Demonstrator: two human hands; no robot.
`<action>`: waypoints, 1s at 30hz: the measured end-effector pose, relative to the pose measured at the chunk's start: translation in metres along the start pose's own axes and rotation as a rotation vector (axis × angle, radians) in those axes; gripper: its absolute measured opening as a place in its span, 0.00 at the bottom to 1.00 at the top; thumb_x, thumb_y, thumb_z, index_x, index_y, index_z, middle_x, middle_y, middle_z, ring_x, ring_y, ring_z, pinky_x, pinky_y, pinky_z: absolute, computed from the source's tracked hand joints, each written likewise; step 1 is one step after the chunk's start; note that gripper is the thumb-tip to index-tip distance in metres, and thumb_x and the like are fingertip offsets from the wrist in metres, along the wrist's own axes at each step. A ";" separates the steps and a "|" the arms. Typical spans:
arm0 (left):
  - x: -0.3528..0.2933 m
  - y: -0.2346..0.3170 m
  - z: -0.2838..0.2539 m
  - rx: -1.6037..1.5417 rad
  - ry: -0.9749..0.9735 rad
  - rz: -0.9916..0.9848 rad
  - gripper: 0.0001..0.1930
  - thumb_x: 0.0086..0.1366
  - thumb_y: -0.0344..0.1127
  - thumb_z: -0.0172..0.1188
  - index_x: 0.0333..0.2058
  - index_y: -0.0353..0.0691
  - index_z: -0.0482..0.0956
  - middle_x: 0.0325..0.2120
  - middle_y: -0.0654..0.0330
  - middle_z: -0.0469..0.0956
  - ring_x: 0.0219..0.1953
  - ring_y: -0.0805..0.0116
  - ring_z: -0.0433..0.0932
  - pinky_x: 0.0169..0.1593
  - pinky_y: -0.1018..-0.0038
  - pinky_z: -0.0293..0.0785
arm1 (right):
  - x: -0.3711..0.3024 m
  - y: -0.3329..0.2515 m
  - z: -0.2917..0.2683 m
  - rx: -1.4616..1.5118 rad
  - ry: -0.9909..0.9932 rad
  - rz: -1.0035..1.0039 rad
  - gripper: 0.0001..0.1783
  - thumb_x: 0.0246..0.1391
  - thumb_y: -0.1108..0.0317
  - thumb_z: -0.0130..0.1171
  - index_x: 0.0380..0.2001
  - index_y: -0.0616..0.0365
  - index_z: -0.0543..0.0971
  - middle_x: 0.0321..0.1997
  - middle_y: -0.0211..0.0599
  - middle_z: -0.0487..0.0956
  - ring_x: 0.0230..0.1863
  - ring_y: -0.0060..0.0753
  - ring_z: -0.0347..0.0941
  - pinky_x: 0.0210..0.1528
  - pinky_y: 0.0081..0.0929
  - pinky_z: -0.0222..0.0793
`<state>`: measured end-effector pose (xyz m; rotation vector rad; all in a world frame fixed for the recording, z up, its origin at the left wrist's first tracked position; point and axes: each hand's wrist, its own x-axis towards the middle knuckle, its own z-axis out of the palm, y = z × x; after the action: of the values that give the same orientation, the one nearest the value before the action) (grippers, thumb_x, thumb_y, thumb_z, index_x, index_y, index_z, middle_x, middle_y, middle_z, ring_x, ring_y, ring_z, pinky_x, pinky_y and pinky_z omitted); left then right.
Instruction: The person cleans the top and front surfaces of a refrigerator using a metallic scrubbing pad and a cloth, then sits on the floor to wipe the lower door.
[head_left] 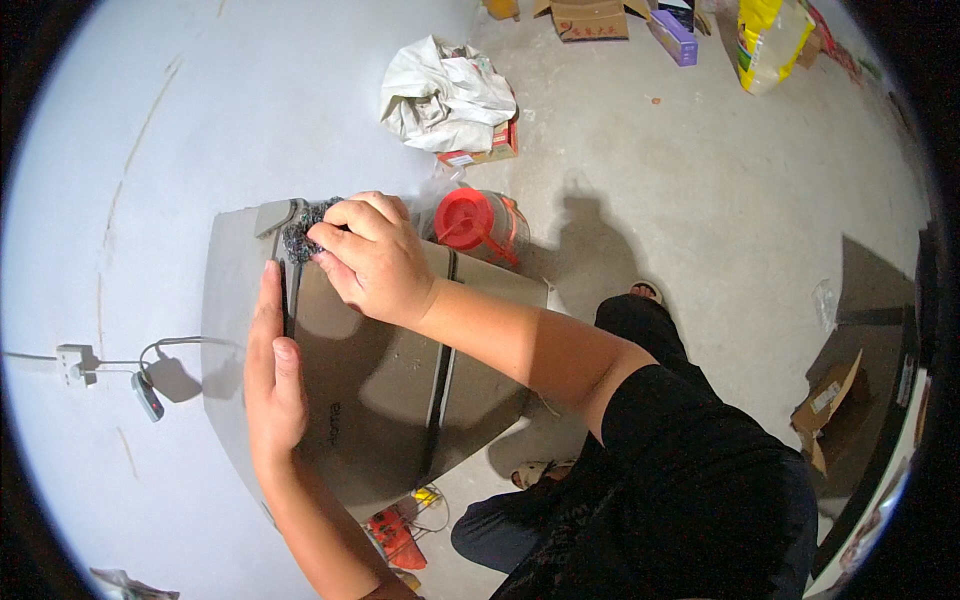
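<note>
A grey-brown refrigerator (370, 420) stands below me, its top and its door front in view. My right hand (372, 255) is closed on a dark, speckled, fuzzy cloth (302, 238), pressed at the far end of the door's upper edge. Beside the cloth is the grey hinge cover (277, 217) at the corner. My left hand (275, 385) lies along the door's upper edge, fingers stretched out and thumb apart, with nothing seen in it. A dark gap runs between door and body next to its fingertips.
Past the refrigerator stands a bucket with a red lid (466, 218); beyond it a white sack (445, 95) rests on a box. A power strip (148, 396) hangs by the wall at left. Orange-red packages (397, 538) lie near its base. Cardboard boxes (590, 22) stand far off.
</note>
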<state>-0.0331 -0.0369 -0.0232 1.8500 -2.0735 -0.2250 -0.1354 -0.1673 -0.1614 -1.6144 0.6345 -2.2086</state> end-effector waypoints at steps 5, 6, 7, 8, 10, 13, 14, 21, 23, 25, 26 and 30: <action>-0.003 -0.014 0.011 -0.314 0.086 -0.057 0.49 0.76 0.71 0.35 0.76 0.30 0.54 0.77 0.47 0.53 0.79 0.54 0.50 0.79 0.62 0.42 | -0.025 -0.027 0.003 0.058 -0.057 -0.013 0.15 0.45 0.72 0.69 0.40 0.53 0.85 0.45 0.33 0.80 0.51 0.44 0.76 0.54 0.44 0.71; -0.005 -0.016 0.012 -0.367 0.095 -0.072 0.49 0.76 0.72 0.35 0.76 0.31 0.53 0.78 0.47 0.52 0.80 0.55 0.49 0.79 0.62 0.42 | -0.032 -0.030 0.002 0.094 -0.118 -0.094 0.15 0.44 0.72 0.69 0.40 0.52 0.85 0.45 0.32 0.80 0.51 0.44 0.75 0.55 0.44 0.71; -0.007 -0.017 0.012 -0.377 0.100 -0.079 0.49 0.76 0.73 0.34 0.76 0.31 0.52 0.78 0.47 0.52 0.80 0.55 0.49 0.79 0.62 0.41 | -0.037 -0.030 -0.001 0.129 -0.178 -0.175 0.16 0.44 0.72 0.69 0.40 0.52 0.85 0.45 0.32 0.80 0.52 0.43 0.75 0.56 0.44 0.71; -0.007 -0.016 0.013 -0.406 0.087 -0.095 0.52 0.75 0.75 0.34 0.76 0.31 0.52 0.78 0.47 0.50 0.80 0.55 0.47 0.80 0.61 0.39 | -0.033 -0.024 -0.004 0.134 -0.216 -0.213 0.15 0.44 0.72 0.68 0.39 0.51 0.85 0.46 0.31 0.80 0.51 0.42 0.75 0.57 0.43 0.70; -0.004 -0.016 0.012 -0.326 0.080 -0.073 0.51 0.75 0.75 0.33 0.76 0.31 0.51 0.78 0.47 0.50 0.80 0.54 0.47 0.80 0.61 0.38 | -0.020 0.003 0.000 0.054 -0.177 -0.224 0.14 0.44 0.72 0.69 0.39 0.51 0.85 0.45 0.31 0.80 0.52 0.42 0.75 0.57 0.42 0.69; -0.004 -0.017 0.006 -0.236 0.063 -0.057 0.51 0.75 0.75 0.31 0.77 0.32 0.51 0.78 0.47 0.50 0.80 0.54 0.46 0.80 0.60 0.37 | 0.010 0.026 0.000 0.008 -0.016 -0.082 0.13 0.47 0.72 0.69 0.38 0.54 0.84 0.45 0.34 0.80 0.50 0.45 0.75 0.55 0.44 0.71; -0.003 -0.016 0.006 -0.229 0.060 -0.051 0.51 0.75 0.75 0.31 0.77 0.32 0.51 0.78 0.47 0.50 0.80 0.54 0.46 0.80 0.60 0.37 | 0.010 0.025 0.000 0.015 -0.014 -0.072 0.13 0.46 0.72 0.70 0.39 0.54 0.84 0.45 0.34 0.80 0.50 0.46 0.75 0.55 0.43 0.72; -0.003 -0.025 0.005 -0.246 0.042 -0.057 0.51 0.75 0.75 0.29 0.77 0.33 0.50 0.79 0.46 0.49 0.80 0.53 0.46 0.80 0.60 0.36 | -0.005 0.011 -0.005 0.101 -0.171 -0.317 0.18 0.42 0.71 0.70 0.41 0.52 0.84 0.46 0.30 0.79 0.52 0.42 0.75 0.57 0.40 0.71; -0.003 -0.026 0.007 -0.246 0.044 -0.061 0.51 0.75 0.74 0.28 0.77 0.33 0.49 0.79 0.46 0.49 0.81 0.53 0.46 0.80 0.59 0.36 | 0.004 0.025 -0.008 0.021 -0.155 -0.324 0.17 0.44 0.71 0.70 0.41 0.52 0.84 0.46 0.29 0.79 0.52 0.42 0.75 0.57 0.40 0.70; -0.002 -0.023 0.005 -0.249 0.040 -0.051 0.51 0.75 0.75 0.28 0.77 0.33 0.49 0.79 0.46 0.49 0.81 0.53 0.45 0.80 0.60 0.36 | 0.012 0.033 -0.005 0.021 -0.081 -0.211 0.16 0.45 0.70 0.69 0.41 0.52 0.84 0.46 0.29 0.79 0.52 0.42 0.75 0.57 0.40 0.71; -0.002 -0.022 0.006 -0.252 0.040 -0.054 0.51 0.75 0.75 0.28 0.77 0.33 0.49 0.79 0.46 0.49 0.81 0.54 0.45 0.80 0.60 0.36 | 0.011 0.031 -0.006 0.002 -0.063 -0.190 0.15 0.47 0.70 0.69 0.41 0.52 0.84 0.47 0.29 0.80 0.51 0.42 0.76 0.56 0.40 0.71; -0.002 -0.017 0.007 -0.282 0.037 -0.074 0.51 0.75 0.75 0.28 0.77 0.33 0.50 0.79 0.47 0.49 0.81 0.54 0.45 0.80 0.60 0.35 | -0.009 0.003 -0.005 0.064 -0.184 -0.281 0.15 0.46 0.71 0.67 0.41 0.53 0.84 0.46 0.29 0.79 0.53 0.41 0.75 0.57 0.41 0.71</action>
<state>-0.0197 -0.0379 -0.0359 1.7458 -1.8418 -0.4721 -0.1375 -0.1640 -0.1714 -1.9446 0.2975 -2.2040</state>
